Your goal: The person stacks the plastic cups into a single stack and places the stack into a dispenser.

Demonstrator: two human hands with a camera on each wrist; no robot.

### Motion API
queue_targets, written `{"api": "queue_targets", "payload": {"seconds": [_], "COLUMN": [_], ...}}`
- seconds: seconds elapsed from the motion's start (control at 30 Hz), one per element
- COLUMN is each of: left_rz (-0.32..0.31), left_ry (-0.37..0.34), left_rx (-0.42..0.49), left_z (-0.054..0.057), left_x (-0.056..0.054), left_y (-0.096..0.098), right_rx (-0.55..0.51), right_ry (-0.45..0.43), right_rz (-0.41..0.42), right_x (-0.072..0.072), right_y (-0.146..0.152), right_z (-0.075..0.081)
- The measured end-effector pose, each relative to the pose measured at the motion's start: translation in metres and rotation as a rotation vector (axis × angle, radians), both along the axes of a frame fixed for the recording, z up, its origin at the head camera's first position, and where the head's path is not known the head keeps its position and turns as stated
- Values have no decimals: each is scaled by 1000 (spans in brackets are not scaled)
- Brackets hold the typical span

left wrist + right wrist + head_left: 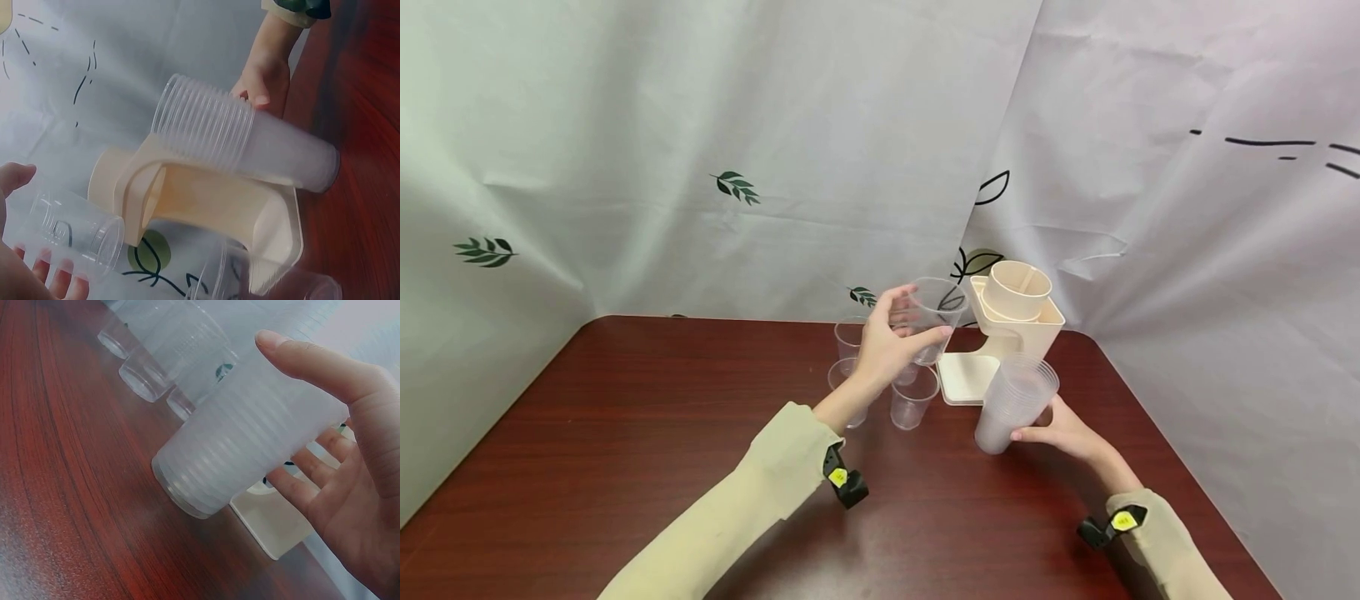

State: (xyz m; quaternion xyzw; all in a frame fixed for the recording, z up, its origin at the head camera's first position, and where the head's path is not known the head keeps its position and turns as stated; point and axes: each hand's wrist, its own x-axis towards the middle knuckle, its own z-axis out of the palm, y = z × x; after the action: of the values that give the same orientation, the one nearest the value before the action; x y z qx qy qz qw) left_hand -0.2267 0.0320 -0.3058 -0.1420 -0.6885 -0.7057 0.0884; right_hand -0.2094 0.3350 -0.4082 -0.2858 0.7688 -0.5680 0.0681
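My left hand [880, 343] grips a single clear plastic cup [942, 307] by its sides, thumb across from the fingers, above several clear cups [912, 408] that stand mouth up on the table. In the left wrist view this held cup [81, 232] has nothing in it. On the right, my right hand [1064, 428] holds a tall stack of nested plastic cups [1011, 407], tilted with its rims up. The right wrist view shows the stack's base [187, 494] close over the tabletop, with the thumb and fingers around its side. My left hand partly hides the standing cups.
A cream-coloured stand [966, 379] with a round cup-like holder [1018, 290] on top is behind the stack. The dark red wooden table [625, 467] reaches back to a pale curtain [820, 150] with leaf prints.
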Motion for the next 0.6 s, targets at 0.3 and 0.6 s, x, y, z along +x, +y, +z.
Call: {"api": "queue_targets", "payload": {"seconds": [0.3, 0.6], "left_rz": [-31, -75], "left_ry": [44, 64], "left_rx": [-33, -56], "left_z": [6, 11], "left_x": [2, 6], "left_y": [18, 32], "right_rx": [3, -16], "right_ry": [3, 12], "right_rz": [3, 25], "right_x": [0, -1], "right_y": [0, 1], "right_z": [0, -1]}}
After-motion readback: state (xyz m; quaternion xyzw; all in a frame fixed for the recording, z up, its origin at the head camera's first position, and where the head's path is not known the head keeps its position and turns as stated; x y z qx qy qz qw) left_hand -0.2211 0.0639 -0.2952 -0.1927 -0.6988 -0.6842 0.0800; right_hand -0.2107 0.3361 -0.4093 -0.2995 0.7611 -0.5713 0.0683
